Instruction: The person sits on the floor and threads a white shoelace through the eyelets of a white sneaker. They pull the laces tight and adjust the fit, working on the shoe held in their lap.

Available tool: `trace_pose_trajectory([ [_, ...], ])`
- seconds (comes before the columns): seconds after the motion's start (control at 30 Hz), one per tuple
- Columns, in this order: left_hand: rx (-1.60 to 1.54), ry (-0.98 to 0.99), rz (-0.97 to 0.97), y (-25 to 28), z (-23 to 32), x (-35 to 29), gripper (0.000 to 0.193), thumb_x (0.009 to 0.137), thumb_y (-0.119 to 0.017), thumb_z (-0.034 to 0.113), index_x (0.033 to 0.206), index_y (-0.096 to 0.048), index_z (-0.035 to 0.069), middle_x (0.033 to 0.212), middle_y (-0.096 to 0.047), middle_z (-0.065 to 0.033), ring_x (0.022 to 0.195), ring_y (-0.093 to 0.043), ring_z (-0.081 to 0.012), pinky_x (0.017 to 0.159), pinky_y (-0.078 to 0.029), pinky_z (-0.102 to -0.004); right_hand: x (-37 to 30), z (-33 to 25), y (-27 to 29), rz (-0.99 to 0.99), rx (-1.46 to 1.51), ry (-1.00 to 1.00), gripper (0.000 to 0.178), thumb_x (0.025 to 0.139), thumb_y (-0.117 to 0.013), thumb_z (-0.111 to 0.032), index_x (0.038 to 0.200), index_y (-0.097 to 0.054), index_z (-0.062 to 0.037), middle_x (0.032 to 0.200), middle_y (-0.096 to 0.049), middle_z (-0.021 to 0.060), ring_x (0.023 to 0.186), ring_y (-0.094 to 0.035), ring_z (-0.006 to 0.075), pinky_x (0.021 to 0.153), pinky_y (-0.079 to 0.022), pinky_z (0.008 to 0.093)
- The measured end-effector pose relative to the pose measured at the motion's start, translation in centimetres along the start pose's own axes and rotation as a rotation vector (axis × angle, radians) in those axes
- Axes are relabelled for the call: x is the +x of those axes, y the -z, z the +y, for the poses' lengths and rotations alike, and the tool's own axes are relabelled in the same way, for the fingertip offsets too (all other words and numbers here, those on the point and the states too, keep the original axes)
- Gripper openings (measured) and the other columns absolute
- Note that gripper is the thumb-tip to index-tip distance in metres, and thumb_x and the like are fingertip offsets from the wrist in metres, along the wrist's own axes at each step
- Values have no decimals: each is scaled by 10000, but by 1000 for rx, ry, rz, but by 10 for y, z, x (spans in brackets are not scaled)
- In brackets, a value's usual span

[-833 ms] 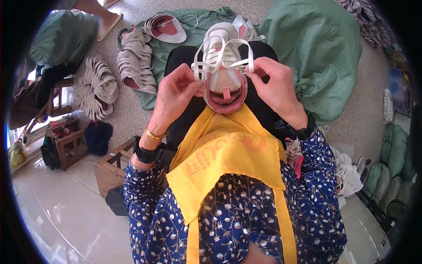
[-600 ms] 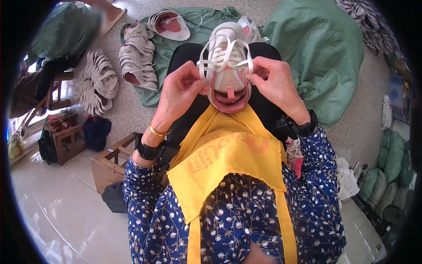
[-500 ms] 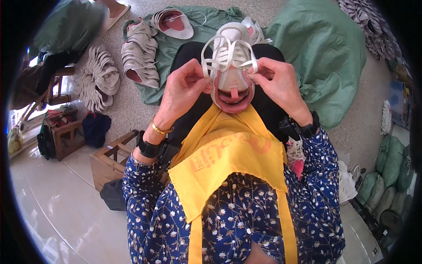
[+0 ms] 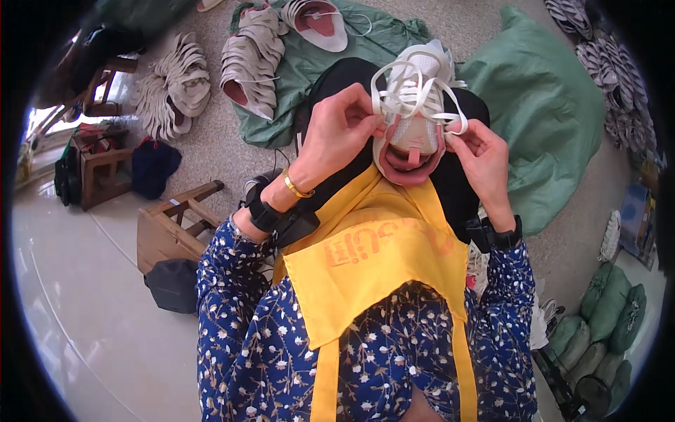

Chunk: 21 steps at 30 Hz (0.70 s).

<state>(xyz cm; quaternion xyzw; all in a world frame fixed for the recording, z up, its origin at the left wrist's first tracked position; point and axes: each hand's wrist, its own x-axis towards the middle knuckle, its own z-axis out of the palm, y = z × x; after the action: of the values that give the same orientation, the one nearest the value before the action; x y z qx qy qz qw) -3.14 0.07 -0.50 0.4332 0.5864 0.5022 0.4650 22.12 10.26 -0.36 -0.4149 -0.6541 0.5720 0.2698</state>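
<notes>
A white and beige sneaker with a pink lining rests between my knees, its heel opening toward me. White flat laces cross its front and stand up in loose loops on both sides. My left hand pinches the left side of the lace beside the shoe's collar. On the other side, my right hand pinches the right lace, its fingers closed close to the collar. The lace ends are hidden in my fingers. A yellow apron covers my lap below the shoe.
Stacked shoe uppers and a single upper lie on green cloth ahead. Another fanned pile sits further left. A large green sack spreads at right. A wooden stool stands at my left.
The view has shifted, so the shoe and both hands appear further right. The right lace loop now spreads wider and lower over the shoe's side. Both hands keep their pinch.
</notes>
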Motion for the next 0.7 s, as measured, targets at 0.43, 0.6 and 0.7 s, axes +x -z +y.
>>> trace_pose_trajectory([
  [0.43, 51, -115, 183, -12, -11, 2, 144, 854, -732, -1, 851, -591, -28, 730, -717, -115, 708, -727, -121, 621, -547, -276, 1, 2, 1, 2, 1, -9, 52, 958, -700, -9, 997, -691, 24, 918, -730, 22, 816, -695, 75, 764, -577, 238],
  [0.6, 139, 0, 96, -9, 0, -3, 91, 909, -672, -73, 902, -591, -30, 913, -700, -49, 869, -706, -91, 784, -590, -248, 0, 5, 2, 6, 13, -4, 56, 958, -704, -16, 999, -695, 22, 912, -732, 16, 809, -695, 73, 756, -573, 234],
  [0.7, 262, -100, 141, -16, 10, -5, 111, 875, -693, -71, 878, -594, -20, 865, -682, -63, 775, -689, -94, 705, -562, -257, 0, 5, 2, 9, 8, 0, 58, 957, -705, -17, 1000, -699, 22, 906, -733, 13, 803, -698, 75, 750, -572, 234],
])
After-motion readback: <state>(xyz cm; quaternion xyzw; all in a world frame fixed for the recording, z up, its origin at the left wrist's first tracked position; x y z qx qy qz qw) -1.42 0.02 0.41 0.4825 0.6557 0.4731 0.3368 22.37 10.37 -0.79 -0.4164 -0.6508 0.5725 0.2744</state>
